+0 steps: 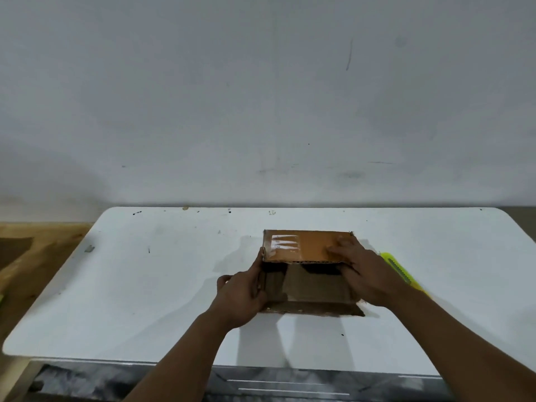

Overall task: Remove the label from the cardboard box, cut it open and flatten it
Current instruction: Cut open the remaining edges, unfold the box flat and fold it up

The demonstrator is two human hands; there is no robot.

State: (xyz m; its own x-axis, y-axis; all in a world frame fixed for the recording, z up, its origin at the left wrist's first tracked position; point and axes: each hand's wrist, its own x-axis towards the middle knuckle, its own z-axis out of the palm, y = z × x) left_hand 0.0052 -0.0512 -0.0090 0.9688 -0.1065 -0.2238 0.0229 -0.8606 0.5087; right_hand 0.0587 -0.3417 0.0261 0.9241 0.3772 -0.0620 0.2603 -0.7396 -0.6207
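Observation:
A brown cardboard box [304, 271] stands on the white table [162, 274], its near side open toward me and dark inside. White label remnants [282, 243] and shiny tape show on its top panel at the left. My left hand [242, 294] grips the box's left wall, thumb outside. My right hand [367, 274] holds the right side, fingers spread over the top panel's right corner. A yellow-green utility knife [401, 271] lies on the table just right of the box, partly hidden behind my right hand.
A plain grey wall [261, 97] rises right behind the table's far edge. A wooden surface [34, 256] lies to the left, lower than the table. The table's near edge runs below my forearms, with a dark floor beneath.

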